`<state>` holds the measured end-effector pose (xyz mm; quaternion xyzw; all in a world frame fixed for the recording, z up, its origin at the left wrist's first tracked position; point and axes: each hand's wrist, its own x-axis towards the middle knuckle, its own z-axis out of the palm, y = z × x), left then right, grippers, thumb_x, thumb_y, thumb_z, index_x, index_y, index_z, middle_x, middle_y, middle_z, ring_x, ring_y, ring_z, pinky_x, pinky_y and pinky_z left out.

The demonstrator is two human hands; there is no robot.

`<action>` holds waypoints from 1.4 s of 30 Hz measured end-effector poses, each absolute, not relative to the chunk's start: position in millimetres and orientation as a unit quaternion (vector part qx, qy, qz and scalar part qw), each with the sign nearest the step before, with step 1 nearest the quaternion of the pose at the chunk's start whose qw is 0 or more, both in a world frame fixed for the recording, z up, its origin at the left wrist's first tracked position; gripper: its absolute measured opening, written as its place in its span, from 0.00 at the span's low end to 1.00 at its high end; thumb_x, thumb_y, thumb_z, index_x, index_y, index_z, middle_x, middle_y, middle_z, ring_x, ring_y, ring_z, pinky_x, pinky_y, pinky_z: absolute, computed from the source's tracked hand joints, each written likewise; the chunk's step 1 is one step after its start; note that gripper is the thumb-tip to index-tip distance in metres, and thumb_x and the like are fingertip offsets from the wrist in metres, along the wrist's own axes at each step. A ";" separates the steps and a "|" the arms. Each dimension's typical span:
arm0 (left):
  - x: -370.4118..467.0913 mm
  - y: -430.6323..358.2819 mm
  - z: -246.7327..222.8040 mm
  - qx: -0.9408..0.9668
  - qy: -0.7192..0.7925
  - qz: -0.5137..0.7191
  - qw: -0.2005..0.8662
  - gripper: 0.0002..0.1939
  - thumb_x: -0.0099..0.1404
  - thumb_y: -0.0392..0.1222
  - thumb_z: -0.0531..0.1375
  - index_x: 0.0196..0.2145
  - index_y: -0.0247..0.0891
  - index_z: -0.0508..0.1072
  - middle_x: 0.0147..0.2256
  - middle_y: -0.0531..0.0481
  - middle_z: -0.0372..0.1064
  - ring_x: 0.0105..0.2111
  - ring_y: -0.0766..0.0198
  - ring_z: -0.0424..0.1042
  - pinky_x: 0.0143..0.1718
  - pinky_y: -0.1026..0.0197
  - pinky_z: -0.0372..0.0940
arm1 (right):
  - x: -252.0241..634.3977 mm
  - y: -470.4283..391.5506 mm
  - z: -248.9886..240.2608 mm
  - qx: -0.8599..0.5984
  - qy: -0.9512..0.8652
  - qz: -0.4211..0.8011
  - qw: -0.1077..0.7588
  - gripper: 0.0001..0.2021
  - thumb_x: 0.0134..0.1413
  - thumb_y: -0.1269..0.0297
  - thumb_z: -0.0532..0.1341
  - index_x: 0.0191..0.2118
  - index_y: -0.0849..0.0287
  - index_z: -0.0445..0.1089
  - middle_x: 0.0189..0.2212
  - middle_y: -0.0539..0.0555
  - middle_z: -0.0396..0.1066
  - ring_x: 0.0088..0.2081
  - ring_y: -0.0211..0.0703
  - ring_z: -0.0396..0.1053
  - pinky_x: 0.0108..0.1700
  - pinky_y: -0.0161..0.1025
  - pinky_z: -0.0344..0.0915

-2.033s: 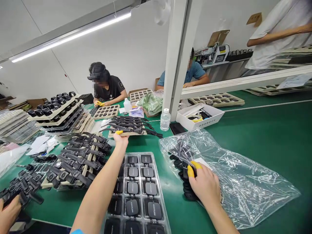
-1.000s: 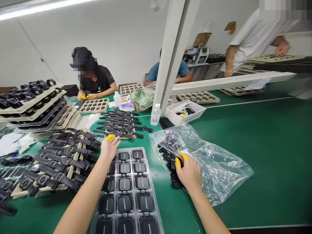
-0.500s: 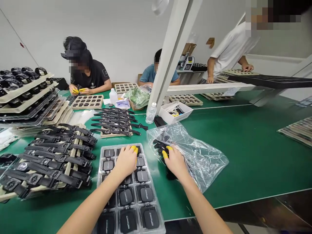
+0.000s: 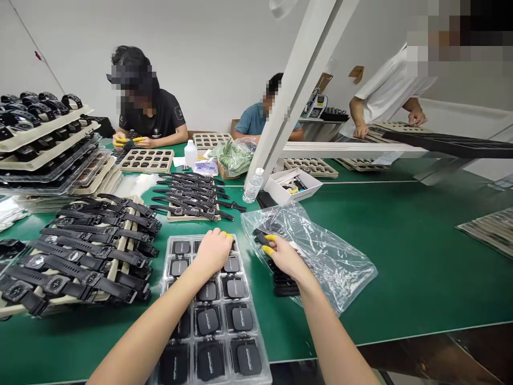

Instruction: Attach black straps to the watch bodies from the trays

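Observation:
My right hand, with yellow finger covers on thumb and forefinger, pinches a black watch strap over a clear plastic bag. More black straps lie partly under that hand, by the bag. My left hand is curled over the far right cells of a clear plastic tray. Its fingertips are mostly hidden, so what they grip cannot be made out. Black square pieces with pale lettering sit in the tray's cells.
At left, a tray of black watches stands before stacked trays. Ahead are more watches, a water bottle and a white box. A slanted white post rises behind. Three people work across the table.
My right hand has lifted slightly and now pinches a black strap at the bag. My left hand has shifted slightly toward the tray's far right corner. The view has tilted a little.

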<state>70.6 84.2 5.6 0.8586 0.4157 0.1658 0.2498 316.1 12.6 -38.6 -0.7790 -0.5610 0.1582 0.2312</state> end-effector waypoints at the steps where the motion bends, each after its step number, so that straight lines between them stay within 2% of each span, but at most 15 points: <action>1: 69.9 88.5 7.8 0.851 0.423 0.169 0.260 0.03 0.68 0.33 0.59 0.35 0.38 0.71 0.38 0.38 0.74 0.49 0.45 0.72 0.55 0.46 0.65 | 308.7 11.2 -33.8 -0.758 -0.570 0.192 0.254 0.14 0.64 0.62 0.59 0.53 0.57 0.71 0.40 0.57 0.78 0.39 0.49 0.77 0.41 0.42 0.72; 4: 72.3 104.5 11.1 0.821 0.448 0.192 0.297 0.03 0.72 0.38 0.56 0.43 0.38 0.68 0.40 0.38 0.75 0.44 0.46 0.76 0.50 0.46 0.69 | 283.4 11.3 -17.1 -0.643 -0.529 0.383 0.401 0.13 0.65 0.55 0.59 0.51 0.55 0.69 0.42 0.55 0.76 0.40 0.46 0.76 0.37 0.39 0.74; 7: 78.1 114.9 7.6 0.798 0.437 0.228 0.348 0.08 0.75 0.37 0.52 0.50 0.37 0.64 0.45 0.37 0.76 0.44 0.52 0.78 0.47 0.51 0.72 | 260.4 13.5 -5.6 -0.453 -0.402 0.587 0.537 0.15 0.57 0.55 0.67 0.45 0.54 0.67 0.36 0.51 0.72 0.31 0.41 0.72 0.25 0.34 0.69; 9: 80.2 114.2 2.5 0.794 0.406 0.247 0.380 0.10 0.76 0.35 0.50 0.53 0.37 0.63 0.48 0.37 0.76 0.46 0.56 0.79 0.47 0.54 0.73 | 248.4 13.2 -6.0 -0.368 -0.353 0.663 0.548 0.16 0.56 0.54 0.70 0.43 0.54 0.67 0.32 0.47 0.68 0.24 0.35 0.65 0.18 0.30 0.61; 11: 79.7 108.7 -2.4 0.799 0.367 0.251 0.405 0.12 0.75 0.34 0.51 0.54 0.37 0.63 0.51 0.39 0.75 0.49 0.58 0.78 0.52 0.55 0.72 | 239.0 11.1 -12.0 -0.320 -0.323 0.702 0.547 0.16 0.59 0.51 0.68 0.41 0.54 0.65 0.28 0.45 0.64 0.19 0.32 0.57 0.15 0.28 0.55; 13: 77.2 102.3 -5.4 0.823 0.304 0.251 0.409 0.16 0.73 0.33 0.52 0.56 0.38 0.66 0.53 0.39 0.75 0.53 0.56 0.76 0.56 0.52 0.71 | 232.3 8.3 -19.9 -0.312 -0.313 0.704 0.555 0.16 0.63 0.49 0.67 0.39 0.54 0.64 0.24 0.42 0.62 0.17 0.31 0.53 0.14 0.28 0.55; 17: 72.4 96.8 -5.8 0.871 0.185 0.258 0.374 0.23 0.70 0.29 0.51 0.61 0.38 0.67 0.56 0.39 0.73 0.56 0.54 0.73 0.59 0.48 0.69 | 229.1 4.4 -29.9 -0.321 -0.345 0.671 0.573 0.17 0.64 0.48 0.67 0.40 0.55 0.65 0.19 0.41 0.62 0.17 0.32 0.55 0.18 0.29 0.58; 22: 72.5 95.4 -6.4 0.898 0.160 0.248 0.327 0.30 0.66 0.25 0.50 0.64 0.39 0.66 0.58 0.39 0.72 0.57 0.53 0.73 0.59 0.47 0.70 | 236.1 2.4 -31.8 -0.321 -0.350 0.680 0.558 0.18 0.66 0.47 0.65 0.37 0.58 0.66 0.15 0.42 0.63 0.14 0.30 0.51 0.17 0.29 0.50; 29: 76.9 91.4 -7.3 0.893 0.162 0.290 0.304 0.26 0.70 0.26 0.49 0.62 0.39 0.66 0.54 0.41 0.73 0.54 0.56 0.74 0.56 0.51 0.72 | 236.8 1.7 -24.1 -0.305 -0.282 0.706 0.574 0.18 0.62 0.48 0.69 0.37 0.57 0.66 0.14 0.41 0.62 0.14 0.30 0.48 0.16 0.28 0.47; 34: 74.7 90.4 -1.8 0.918 0.168 0.264 0.244 0.25 0.71 0.29 0.49 0.63 0.36 0.65 0.54 0.37 0.69 0.55 0.52 0.71 0.58 0.47 0.71 | 237.9 1.7 -21.4 -0.292 -0.241 0.718 0.584 0.17 0.60 0.51 0.70 0.36 0.56 0.64 0.14 0.41 0.61 0.14 0.30 0.46 0.15 0.27 0.45; 38: 70.4 87.4 8.0 0.921 0.161 0.240 0.262 0.22 0.76 0.37 0.49 0.65 0.33 0.63 0.54 0.36 0.68 0.54 0.52 0.70 0.58 0.46 0.70 | 239.5 1.1 -20.7 -0.288 -0.235 0.723 0.583 0.17 0.59 0.52 0.71 0.34 0.56 0.65 0.13 0.41 0.60 0.14 0.30 0.45 0.14 0.26 0.44; 42: 71.1 84.1 12.6 0.927 0.189 0.220 0.238 0.20 0.75 0.37 0.49 0.61 0.32 0.67 0.51 0.36 0.69 0.52 0.50 0.70 0.57 0.45 0.71 | 241.9 0.9 -19.4 -0.291 -0.240 0.733 0.566 0.18 0.58 0.52 0.72 0.32 0.58 0.66 0.13 0.41 0.60 0.14 0.28 0.44 0.14 0.25 0.43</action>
